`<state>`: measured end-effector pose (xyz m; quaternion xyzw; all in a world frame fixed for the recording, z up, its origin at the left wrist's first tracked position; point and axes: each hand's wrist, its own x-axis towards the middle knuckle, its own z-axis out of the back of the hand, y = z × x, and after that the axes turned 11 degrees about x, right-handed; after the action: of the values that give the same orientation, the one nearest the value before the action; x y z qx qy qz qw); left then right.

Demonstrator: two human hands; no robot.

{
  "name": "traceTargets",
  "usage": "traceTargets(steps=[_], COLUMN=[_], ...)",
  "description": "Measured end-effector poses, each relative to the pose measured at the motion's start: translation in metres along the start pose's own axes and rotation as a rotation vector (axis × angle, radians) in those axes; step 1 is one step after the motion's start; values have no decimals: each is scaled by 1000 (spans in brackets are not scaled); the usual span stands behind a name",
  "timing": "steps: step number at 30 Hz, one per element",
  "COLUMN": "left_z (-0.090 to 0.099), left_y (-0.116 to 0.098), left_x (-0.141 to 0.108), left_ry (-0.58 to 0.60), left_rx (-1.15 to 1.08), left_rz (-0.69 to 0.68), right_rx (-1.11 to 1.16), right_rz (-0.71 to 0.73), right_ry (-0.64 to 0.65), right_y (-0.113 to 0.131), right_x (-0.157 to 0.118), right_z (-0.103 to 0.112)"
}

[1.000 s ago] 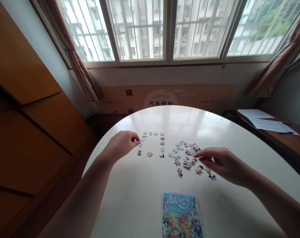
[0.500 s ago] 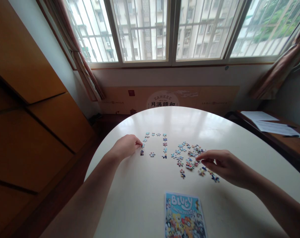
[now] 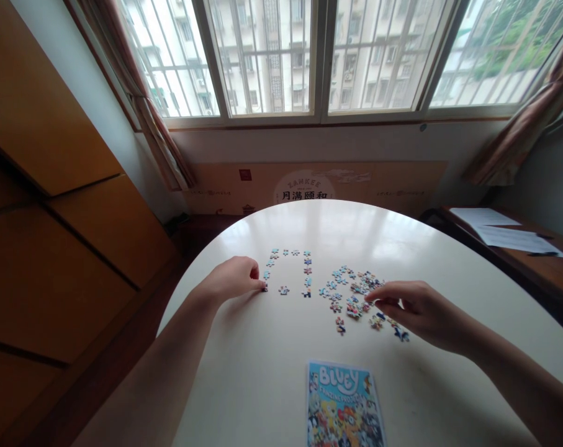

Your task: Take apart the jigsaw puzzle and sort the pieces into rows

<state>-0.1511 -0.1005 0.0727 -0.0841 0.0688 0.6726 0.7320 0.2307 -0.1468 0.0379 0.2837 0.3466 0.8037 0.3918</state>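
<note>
Small puzzle pieces lie in a broken outline on the white round table (image 3: 244,366), with a right column (image 3: 308,270), a left column (image 3: 267,274) and one piece (image 3: 283,290) between their lower ends. My left hand (image 3: 234,277) has its fingertips on the dark piece (image 3: 265,288) at the lower left corner. To the right lies a loose pile of puzzle pieces (image 3: 354,308). At the pile's right edge is my right hand (image 3: 409,304), thumb and forefinger close together; whatever lies between them is too small to make out.
A colourful Bluey picture sheet (image 3: 344,403) lies near the table's front. Behind the table stands a printed cardboard panel (image 3: 355,186) under the window. Wooden cabinets (image 3: 67,267) are on the left; papers (image 3: 518,239) lie on a side desk at the right.
My left hand has shifted down from the left column's middle pieces to the lower left corner piece. My right hand stays by the pile. The view has moved slightly.
</note>
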Motion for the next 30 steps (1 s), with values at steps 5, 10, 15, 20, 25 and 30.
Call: traceTargets(steps=[5,10,15,20,25,30], left_z=[-1,2,3,-6,-11,-7], left_y=[6,13,5,-22,-34,-24], left_x=[6,6,0,0,-1,0], left_ry=[10,-45,-163,-188,-143,-103], left_rx=[-7,-25,-66,-105,-83,-108], left_rz=[-50,-148,-250,-480,-508,-466], right_rx=[5,12,-7,0,12,12], right_rz=[18,33,31,44,58,63], right_ry=[4,-5,-7,-11,6,9], right_y=[1,1,1,3,4,3], right_x=[1,0,-1,0,1,1], right_z=[0,0,2,1,0,0])
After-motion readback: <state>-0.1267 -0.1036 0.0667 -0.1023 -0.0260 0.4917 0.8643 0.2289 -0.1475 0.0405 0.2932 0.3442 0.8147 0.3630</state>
